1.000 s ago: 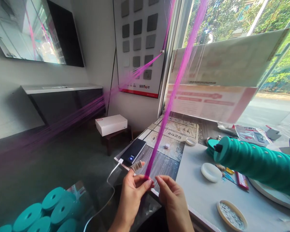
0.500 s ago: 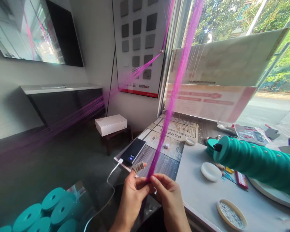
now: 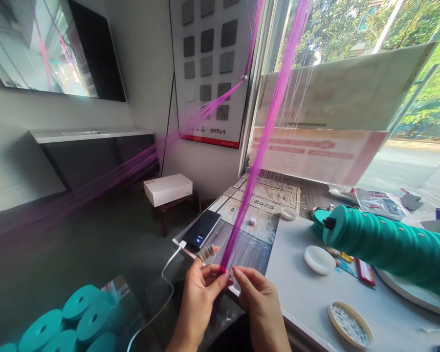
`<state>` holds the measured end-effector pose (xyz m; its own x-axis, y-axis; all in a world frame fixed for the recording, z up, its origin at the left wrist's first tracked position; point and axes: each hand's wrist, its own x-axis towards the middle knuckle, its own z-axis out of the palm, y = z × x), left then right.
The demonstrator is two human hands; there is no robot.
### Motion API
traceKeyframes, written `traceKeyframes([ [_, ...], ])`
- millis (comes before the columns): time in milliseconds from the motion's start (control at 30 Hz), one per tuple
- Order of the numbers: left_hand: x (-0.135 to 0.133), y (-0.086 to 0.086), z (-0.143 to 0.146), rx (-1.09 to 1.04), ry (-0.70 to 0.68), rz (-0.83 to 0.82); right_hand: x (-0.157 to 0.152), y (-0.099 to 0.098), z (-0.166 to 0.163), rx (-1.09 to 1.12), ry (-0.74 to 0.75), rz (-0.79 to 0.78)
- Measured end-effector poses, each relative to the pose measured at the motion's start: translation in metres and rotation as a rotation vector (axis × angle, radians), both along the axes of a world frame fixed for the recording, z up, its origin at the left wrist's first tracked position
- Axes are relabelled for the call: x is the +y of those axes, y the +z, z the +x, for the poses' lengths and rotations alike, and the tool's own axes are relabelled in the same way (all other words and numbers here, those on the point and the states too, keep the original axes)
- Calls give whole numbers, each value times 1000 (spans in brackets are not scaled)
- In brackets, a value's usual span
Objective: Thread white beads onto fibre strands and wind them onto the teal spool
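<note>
A long bundle of magenta hair-like strands point(image 3: 261, 146) slants down from the top of the view to my hands. My left hand point(image 3: 201, 293) is closed around its lower end, pinching it between thumb and fingers. A beige wrap covers one finger of this hand. Just right of the bundle, my right hand point(image 3: 258, 298) is closed, thumb against fingertips; whatever it may pinch is too fine to make out. Below my hands a dark purple tail hangs, mostly hidden. On the table beyond the hands is a small white cube-like piece point(image 3: 253, 221).
A black power bank point(image 3: 202, 230) with a white cable lies at the table's left edge. On the right are a teal ribbed roller point(image 3: 385, 249), a white round lid point(image 3: 319, 260) and a dish of small pieces point(image 3: 350, 325). Teal spools point(image 3: 44, 328) sit lower left. More magenta strands point(image 3: 132, 164) stretch leftward.
My right hand has moved slightly right, off the bundle, its fingertips now apart from the left hand. My left hand keeps its grip, and the bundle's lower end has shifted slightly left.
</note>
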<state>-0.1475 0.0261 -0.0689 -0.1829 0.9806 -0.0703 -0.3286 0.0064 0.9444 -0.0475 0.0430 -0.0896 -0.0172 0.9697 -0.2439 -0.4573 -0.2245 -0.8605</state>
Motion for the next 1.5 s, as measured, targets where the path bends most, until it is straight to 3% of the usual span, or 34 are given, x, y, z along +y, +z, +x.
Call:
traceKeyframes([
  [167,0,-1,0,-7,43,-14,2,-11,-1,76,-33,-9],
  [400,-1,0,0,9,33,-24,0,-10,0,227,-76,87],
  [600,-1,1,1,-3,-22,7,2,-1,-6,43,-23,6],
  [800,1,2,3,8,-8,14,-1,10,-2,31,-26,7],
  [1500,-2,3,6,-23,18,7,-1,6,-1,40,-26,49],
])
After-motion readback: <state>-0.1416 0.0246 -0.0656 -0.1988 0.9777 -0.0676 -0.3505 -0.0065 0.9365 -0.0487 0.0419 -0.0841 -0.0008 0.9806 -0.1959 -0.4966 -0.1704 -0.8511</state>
